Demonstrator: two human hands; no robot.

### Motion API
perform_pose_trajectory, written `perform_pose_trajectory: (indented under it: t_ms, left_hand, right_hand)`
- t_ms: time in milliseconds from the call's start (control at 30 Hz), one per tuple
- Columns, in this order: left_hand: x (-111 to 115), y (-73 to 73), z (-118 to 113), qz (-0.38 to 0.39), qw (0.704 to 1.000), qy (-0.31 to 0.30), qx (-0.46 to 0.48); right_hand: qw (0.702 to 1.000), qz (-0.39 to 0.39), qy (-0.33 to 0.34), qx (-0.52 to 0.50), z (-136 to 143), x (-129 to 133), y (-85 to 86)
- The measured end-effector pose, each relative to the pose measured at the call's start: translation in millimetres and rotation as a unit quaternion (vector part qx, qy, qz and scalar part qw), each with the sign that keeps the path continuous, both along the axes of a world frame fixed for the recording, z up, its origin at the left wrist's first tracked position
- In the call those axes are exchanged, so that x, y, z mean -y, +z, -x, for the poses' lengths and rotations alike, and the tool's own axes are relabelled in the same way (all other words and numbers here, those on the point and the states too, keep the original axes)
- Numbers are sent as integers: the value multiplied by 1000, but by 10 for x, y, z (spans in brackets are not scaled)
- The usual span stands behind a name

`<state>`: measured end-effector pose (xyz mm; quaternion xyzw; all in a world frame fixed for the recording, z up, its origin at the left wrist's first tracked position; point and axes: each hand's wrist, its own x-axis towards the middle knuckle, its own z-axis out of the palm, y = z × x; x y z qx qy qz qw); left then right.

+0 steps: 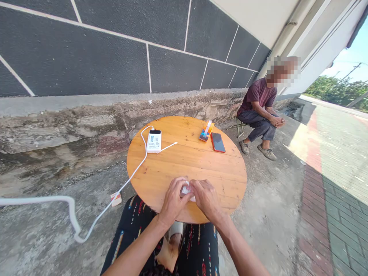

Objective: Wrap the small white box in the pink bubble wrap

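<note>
Your left hand (176,194) and right hand (204,194) are together, both clamped on a small, partly hidden whitish object (186,189) at the near side of the round desk (178,165), a phone (218,143) lying far right and a white cabled device (154,142) far left.

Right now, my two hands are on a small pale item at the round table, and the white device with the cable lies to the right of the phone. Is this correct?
Not quite: in the head view, the white device lies to the left of the phone. Your left hand and right hand are indeed on the small pale item.
</note>
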<state>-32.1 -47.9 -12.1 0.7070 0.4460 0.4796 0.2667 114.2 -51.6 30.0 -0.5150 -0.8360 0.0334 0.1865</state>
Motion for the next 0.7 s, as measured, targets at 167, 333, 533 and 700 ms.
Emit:
perform_pose_trajectory:
  t_ms: [167, 333, 533, 700]
  left_hand:
    - [0, -18, -1, -15, 1000, 11, 8]
    - [10, -29, 2, -21, 1000, 6, -17]
    - [47, -7, 80, -43, 997, 5, -57]
    - [145, -56, 246, -39, 996, 24, -76]
  right_hand:
    - [991, -28, 109, 76, -77, 192, 137]
    - [996, -66, 45, -38, -246, 433, -18]
    - [969, 26, -77, -235, -294, 501, -415]
    - [964, 76, -84, -239, -264, 301, -637]
